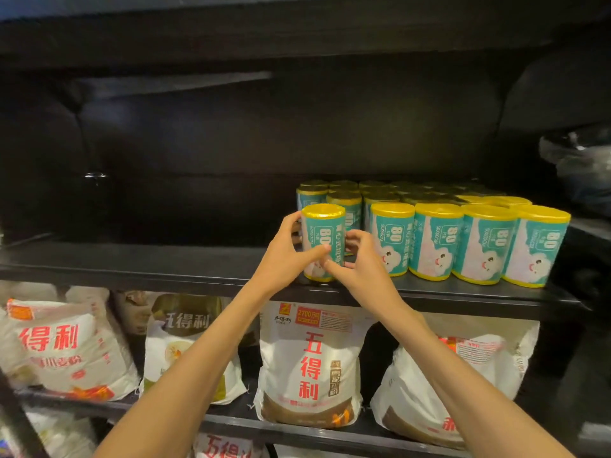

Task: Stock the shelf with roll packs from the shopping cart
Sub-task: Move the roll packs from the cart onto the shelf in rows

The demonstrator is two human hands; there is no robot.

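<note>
A teal roll pack with yellow ends (322, 228) stands upright at the front edge of the black shelf (148, 262). My left hand (287, 256) grips its left side with fingers behind and thumb across the front. My right hand (360, 262) holds its right side, thumb at the lower front. To the right, several identical roll packs (436, 242) stand in rows reaching back on the same shelf. The shopping cart is not in view.
The left half of the black shelf is bare and dark. Below, white flour bags with red lettering (310, 365) fill the lower shelf. A crumpled clear plastic bag (578, 160) lies at the far right. Another shelf board (297, 38) runs overhead.
</note>
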